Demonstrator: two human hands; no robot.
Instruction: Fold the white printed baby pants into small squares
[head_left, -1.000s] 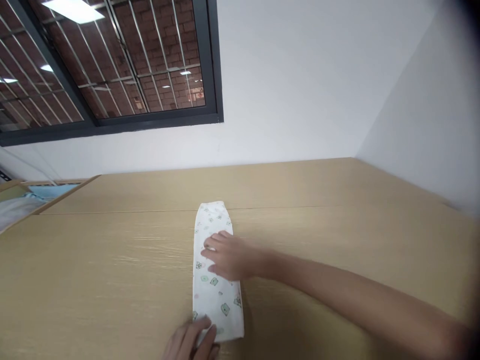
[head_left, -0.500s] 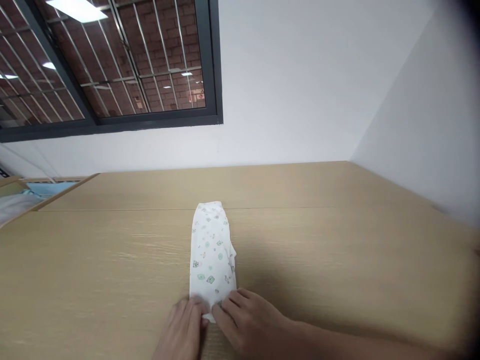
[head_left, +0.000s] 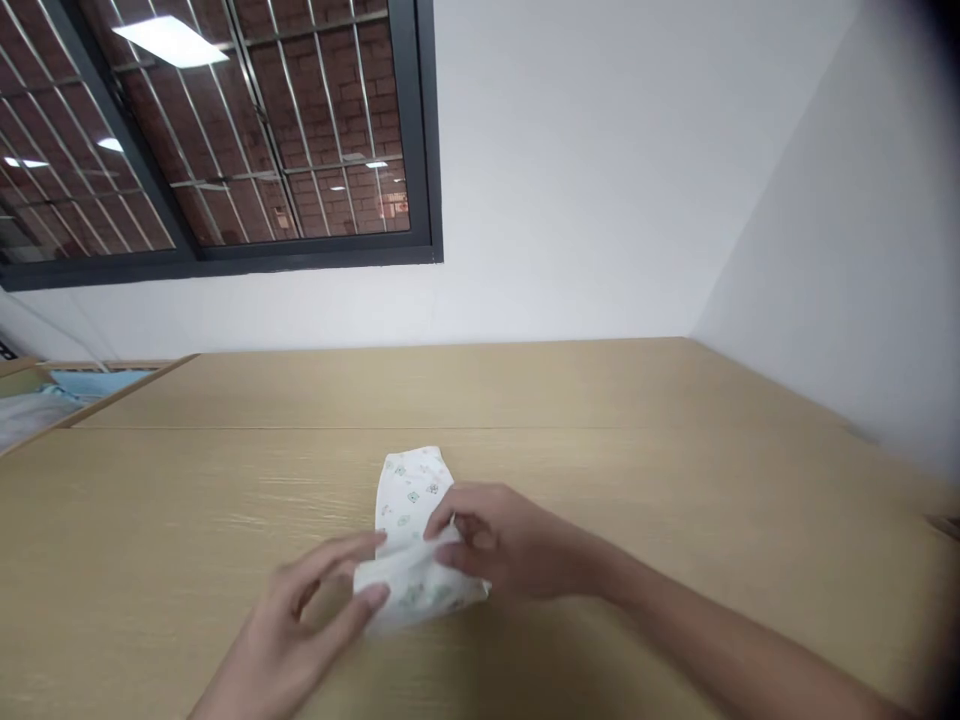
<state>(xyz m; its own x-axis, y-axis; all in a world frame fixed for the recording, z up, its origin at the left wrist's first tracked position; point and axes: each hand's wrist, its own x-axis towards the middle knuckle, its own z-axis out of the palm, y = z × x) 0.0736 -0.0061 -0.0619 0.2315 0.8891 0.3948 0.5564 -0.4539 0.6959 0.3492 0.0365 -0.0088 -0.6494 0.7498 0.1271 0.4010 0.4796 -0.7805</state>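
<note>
A small white cloth with a green print (head_left: 411,500) lies on the light wooden table (head_left: 637,480), its near end lifted and turned back over the far part. My left hand (head_left: 300,610) pinches the left side of that raised fold between thumb and fingers. On the right side, my right hand (head_left: 499,540) grips the same fold, fingers curled over the cloth. Both hands are closed on the fabric, and the far end of the cloth still rests flat on the table.
A white wall with a dark-framed barred window (head_left: 225,140) rises behind the table. At the far left stands a wooden box (head_left: 52,395) with pale blue and white cloth in it. The table runs into a corner on the right.
Both hands took hold of the cloth's near end, lifted it and carried it away from me over the far part. The cloth now looks shorter. The camera tilted slightly.
</note>
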